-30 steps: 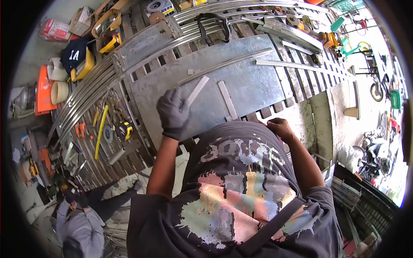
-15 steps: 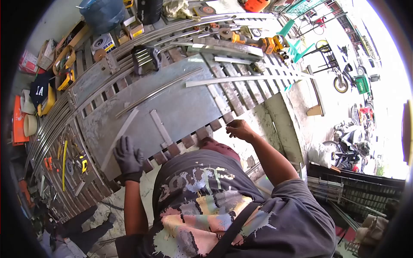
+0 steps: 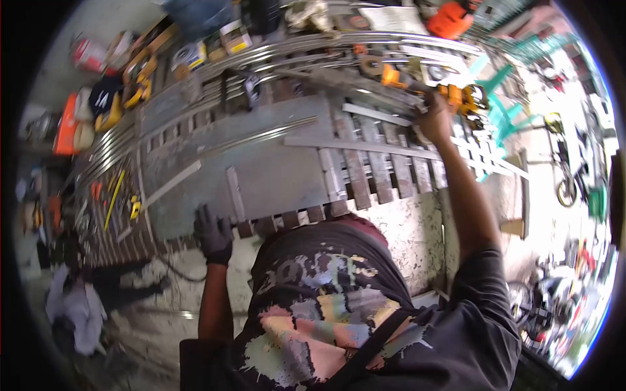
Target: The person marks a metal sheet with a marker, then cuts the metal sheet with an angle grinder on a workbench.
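My left hand [image 3: 212, 236], in a dark glove, rests at the near edge of the grey metal sheet [image 3: 274, 173] with its fingers stretched out. My bare right hand [image 3: 433, 118] is over the far right of the slatted bench, beside the yellow and black angle grinder [image 3: 456, 98] and near the end of a metal bar [image 3: 365, 88]. Blur smears its fingers, so whether it touches either cannot be told. On the sheet lie thin metal rods [image 3: 261, 135], a short flat strip [image 3: 235, 194] and a pale strip [image 3: 173, 184]. A long flat bar [image 3: 365, 147] crosses the slats.
Long metal tubes [image 3: 280, 49] run along the back. A yellow tape measure [image 3: 135, 207] and small tools lie at left. An orange tool [image 3: 450, 21] sits at the back right, near a green plastic chair [image 3: 499, 107]. Another person [image 3: 78, 309] is at lower left.
My right hand has moved from the bench's near edge out to the far right, beside the grinder. The view has turned; my left hand stays by the sheet's near edge.
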`<action>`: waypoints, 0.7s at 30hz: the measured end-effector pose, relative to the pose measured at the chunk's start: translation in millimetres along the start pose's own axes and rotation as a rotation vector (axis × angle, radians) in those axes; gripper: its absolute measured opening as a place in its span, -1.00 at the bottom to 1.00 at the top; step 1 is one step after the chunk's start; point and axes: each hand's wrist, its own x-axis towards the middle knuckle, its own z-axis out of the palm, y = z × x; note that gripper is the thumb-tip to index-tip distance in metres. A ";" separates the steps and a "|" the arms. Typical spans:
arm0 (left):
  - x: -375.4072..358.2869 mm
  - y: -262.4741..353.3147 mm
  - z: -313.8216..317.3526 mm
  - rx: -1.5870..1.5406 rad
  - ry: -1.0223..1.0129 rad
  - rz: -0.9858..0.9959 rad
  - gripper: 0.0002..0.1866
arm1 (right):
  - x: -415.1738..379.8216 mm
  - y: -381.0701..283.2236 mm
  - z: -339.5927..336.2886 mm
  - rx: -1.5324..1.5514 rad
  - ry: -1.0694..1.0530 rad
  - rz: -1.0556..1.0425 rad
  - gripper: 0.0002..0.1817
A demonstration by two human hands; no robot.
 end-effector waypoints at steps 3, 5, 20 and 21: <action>-32.5 26.1 -12.7 0.011 -0.028 0.053 -0.29 | 72.1 58.9 34.0 -0.354 -0.104 -0.018 -0.35; -55.1 45.1 -32.6 -0.021 -0.079 -0.010 -0.29 | 114.1 97.1 54.1 -0.415 -0.210 -0.059 -0.28; -207.9 54.7 -62.2 0.080 -0.115 -0.427 -0.28 | 205.3 145.3 84.9 -0.255 -0.747 -0.205 -0.32; -206.2 50.9 -64.3 0.080 -0.115 -0.435 -0.29 | 200.4 145.1 74.7 -0.299 -0.611 -0.324 -0.43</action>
